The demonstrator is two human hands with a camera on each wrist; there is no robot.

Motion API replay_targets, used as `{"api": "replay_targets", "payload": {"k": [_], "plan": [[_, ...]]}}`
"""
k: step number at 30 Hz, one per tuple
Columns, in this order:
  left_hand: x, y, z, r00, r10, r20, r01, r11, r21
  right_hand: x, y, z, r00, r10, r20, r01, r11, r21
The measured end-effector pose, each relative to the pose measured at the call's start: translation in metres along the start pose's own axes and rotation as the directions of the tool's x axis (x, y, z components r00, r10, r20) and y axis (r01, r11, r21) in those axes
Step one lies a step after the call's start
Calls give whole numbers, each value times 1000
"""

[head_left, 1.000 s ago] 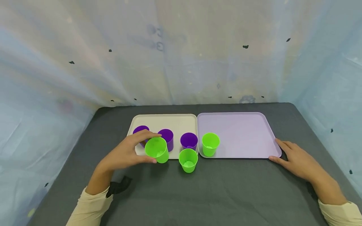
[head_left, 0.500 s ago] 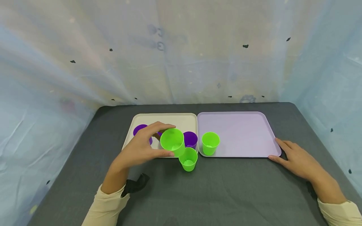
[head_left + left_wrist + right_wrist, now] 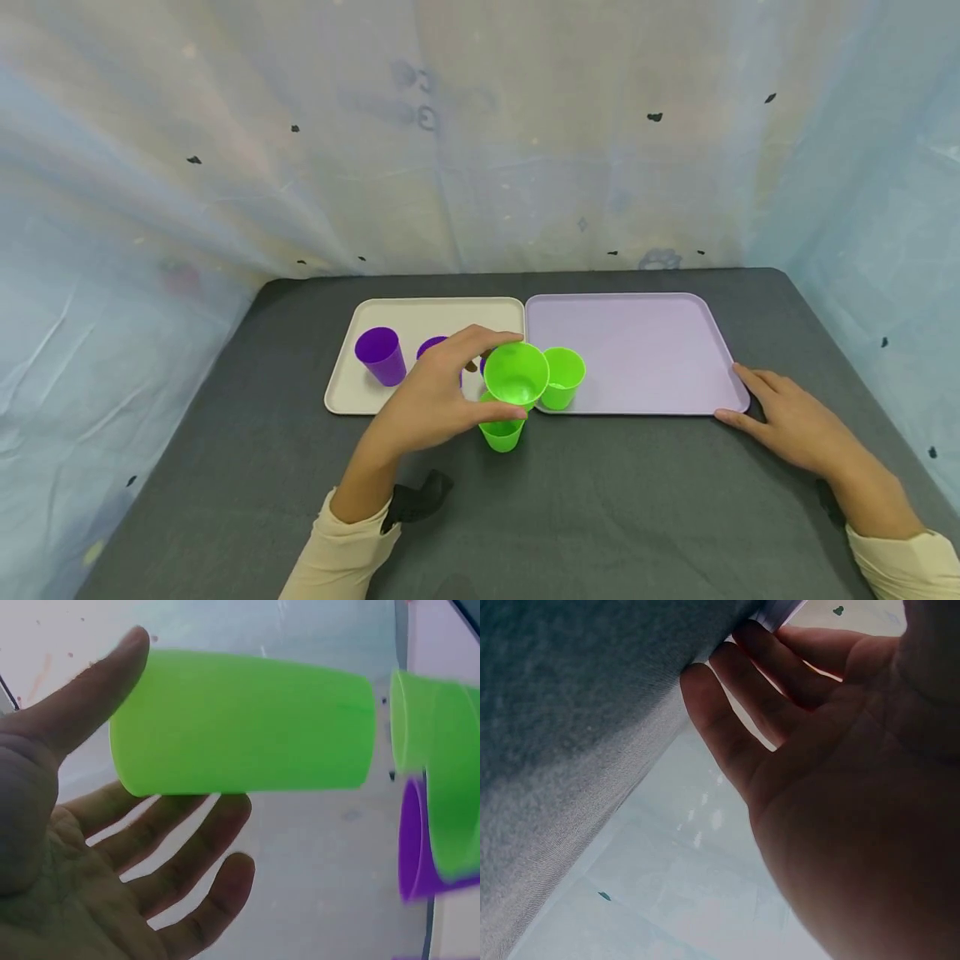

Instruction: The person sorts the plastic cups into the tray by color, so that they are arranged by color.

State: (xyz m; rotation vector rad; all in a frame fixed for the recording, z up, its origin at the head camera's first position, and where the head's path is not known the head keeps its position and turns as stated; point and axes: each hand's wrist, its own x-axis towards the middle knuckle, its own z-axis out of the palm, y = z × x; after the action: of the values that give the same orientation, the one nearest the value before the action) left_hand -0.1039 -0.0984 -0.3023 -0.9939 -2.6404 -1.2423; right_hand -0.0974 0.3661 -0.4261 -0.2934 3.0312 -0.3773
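Observation:
My left hand [image 3: 427, 404] pinches a bright green cup [image 3: 517, 375] between thumb and fingers, holding it up over the inner ends of the trays. In the left wrist view the held cup [image 3: 247, 724] shows from the side, under the thumb. A second green cup [image 3: 504, 437] stands partly hidden below it, at the cream tray's front edge. Another green cup [image 3: 567, 379] stands on the lilac tray [image 3: 637, 350], in its left front part. My right hand [image 3: 787, 421] touches that tray's right front corner with relaxed fingers.
On the cream tray [image 3: 442, 310] a purple cup [image 3: 381, 357] stands at the left. Two more purple cups are mostly covered by my left hand. Both trays lie side by side on a dark grey cloth [image 3: 600, 508], with pale sheeting [image 3: 525, 167] hanging behind.
My left hand has carried the green cup rightward, from above the cream tray's left part to beside the lilac tray. The right hand stays at the tray's corner.

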Motion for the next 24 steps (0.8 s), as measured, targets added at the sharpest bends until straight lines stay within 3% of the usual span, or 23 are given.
{"api": "replay_targets", "payload": {"k": [7,11,14,18,24], "plan": [[17,19,25,1000,9,6,-9,998,-57,0,-1,-1,1000,6,3,-6,1000,0],[27,23,39,998,44,34,-41,996,-74,-2,0,-1,1000,9,2,-9,1000,6],[34,23,49,998,28,58,-23,996,-83,-2,1,-1,1000,7,-1,-7,1000,8],[39,23,63,996,-27,90,30,999,-34,-2,2,0,1000,-1,-1,1,1000,8],[46,23,82,994,-29,109,25,999,39,-1,2,0,1000,-8,-13,8,1000,0]]}}
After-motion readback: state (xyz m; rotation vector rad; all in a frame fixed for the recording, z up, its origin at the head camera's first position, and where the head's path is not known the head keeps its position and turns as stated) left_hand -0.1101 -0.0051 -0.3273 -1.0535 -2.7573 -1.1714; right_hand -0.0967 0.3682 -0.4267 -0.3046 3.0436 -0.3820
